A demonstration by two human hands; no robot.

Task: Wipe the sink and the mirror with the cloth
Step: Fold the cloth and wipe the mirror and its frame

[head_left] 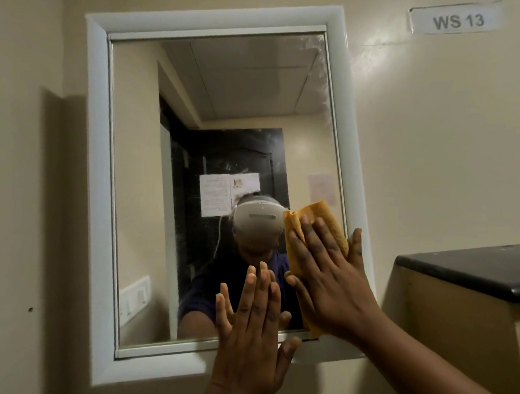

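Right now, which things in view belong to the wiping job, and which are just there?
Job:
- mirror, white-framed
- orange cloth, pressed flat to the glass near its lower right corner
- right hand, on the cloth
- left hand, open against the mirror's lower edge

Just there:
- WS 13 label on the wall
- dark-topped ledge at right

The sink is out of view.

cloth point(317, 230) on mirror point(221, 110) under right hand point(323, 278), left hand point(252, 326) beside it at left

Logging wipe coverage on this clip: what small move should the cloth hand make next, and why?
Probably sweep the right hand and orange cloth up along the mirror's right side: the cloth sits at the lower right corner, and hazy smears show near the top right.
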